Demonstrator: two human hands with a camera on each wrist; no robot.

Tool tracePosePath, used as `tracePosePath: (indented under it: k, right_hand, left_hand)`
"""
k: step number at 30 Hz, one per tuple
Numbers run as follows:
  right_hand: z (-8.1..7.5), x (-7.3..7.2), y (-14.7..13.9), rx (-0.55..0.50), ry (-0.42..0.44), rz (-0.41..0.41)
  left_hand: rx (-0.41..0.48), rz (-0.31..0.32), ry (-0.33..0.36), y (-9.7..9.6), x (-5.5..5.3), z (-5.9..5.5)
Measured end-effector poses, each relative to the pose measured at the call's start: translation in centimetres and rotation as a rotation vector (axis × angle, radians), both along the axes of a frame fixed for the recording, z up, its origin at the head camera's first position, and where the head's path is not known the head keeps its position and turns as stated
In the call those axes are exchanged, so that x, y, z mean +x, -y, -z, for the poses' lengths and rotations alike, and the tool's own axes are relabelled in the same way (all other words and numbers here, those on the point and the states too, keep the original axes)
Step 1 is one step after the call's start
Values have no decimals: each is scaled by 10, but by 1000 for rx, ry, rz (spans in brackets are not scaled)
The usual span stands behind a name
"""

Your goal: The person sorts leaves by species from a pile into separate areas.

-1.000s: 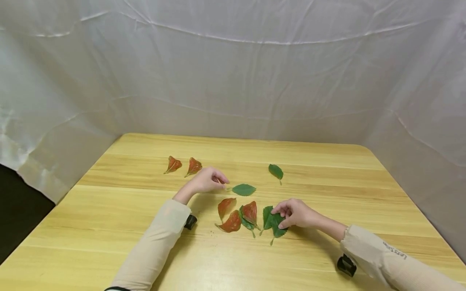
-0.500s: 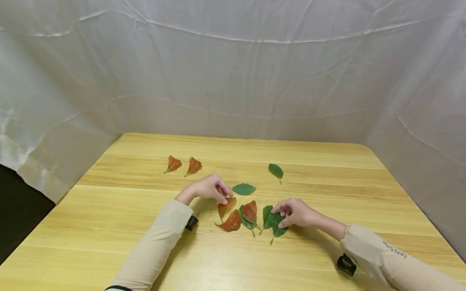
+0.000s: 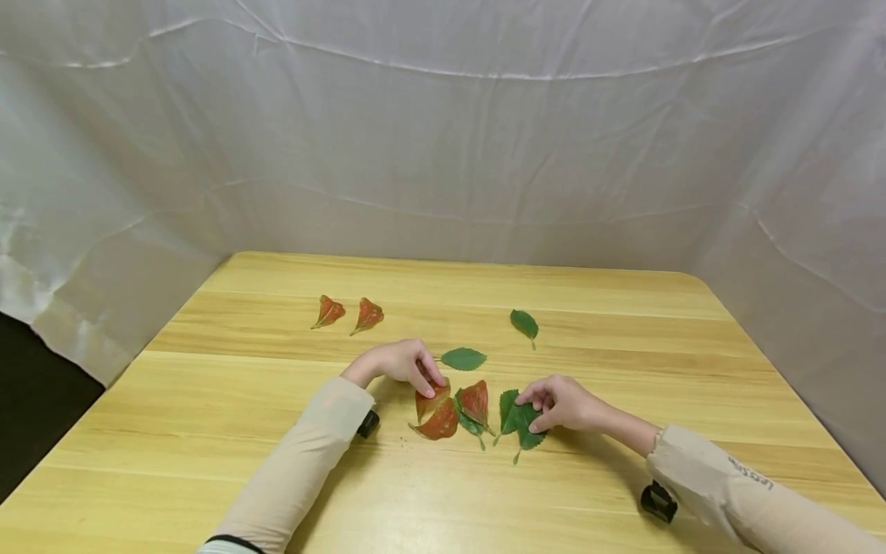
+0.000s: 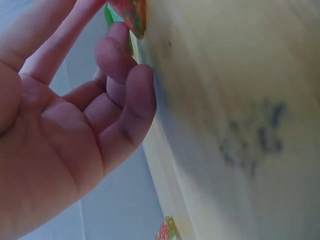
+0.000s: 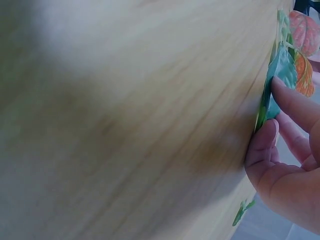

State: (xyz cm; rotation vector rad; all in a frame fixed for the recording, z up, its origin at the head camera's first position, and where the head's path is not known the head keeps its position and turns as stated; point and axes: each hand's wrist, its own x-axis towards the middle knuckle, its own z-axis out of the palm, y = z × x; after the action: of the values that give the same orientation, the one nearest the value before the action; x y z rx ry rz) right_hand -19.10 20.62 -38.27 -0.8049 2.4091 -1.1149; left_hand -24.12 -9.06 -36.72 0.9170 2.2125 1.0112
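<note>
My left hand (image 3: 408, 363) pinches a red leaf (image 3: 431, 405) by its upper edge, between thumb and fingers. In the left wrist view, that red leaf (image 4: 132, 15) shows at the top, partly cut off. Just below it lies another red leaf (image 3: 441, 422). To the right, a red leaf (image 3: 475, 400) overlaps a green leaf (image 3: 472, 428). My right hand (image 3: 562, 402) holds a green leaf (image 3: 529, 432) between thumb and fingers, with a second green leaf (image 3: 508, 413) against its left side. The right wrist view shows the held green leaf (image 5: 284, 70) close to the tabletop.
A single green leaf (image 3: 464, 358) lies just beyond the left fingers. Another green leaf (image 3: 524, 323) is farther back. Two red leaves (image 3: 330, 311) rest at the back left of the wooden table (image 3: 208, 431). A pale curtain (image 3: 443, 154) surrounds the far sides.
My left hand has come from the stem of the lone green leaf down to the red leaf, which it now pinches; that leaf has turned slightly. The right hand stays in place.
</note>
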Motion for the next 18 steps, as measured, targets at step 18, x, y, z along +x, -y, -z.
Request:
tracePosePath:
  k: [18]
  right_hand:
    - [-5, 0, -3, 87, -104, -13]
  left_hand:
    - [-54, 6, 5, -2, -1, 0]
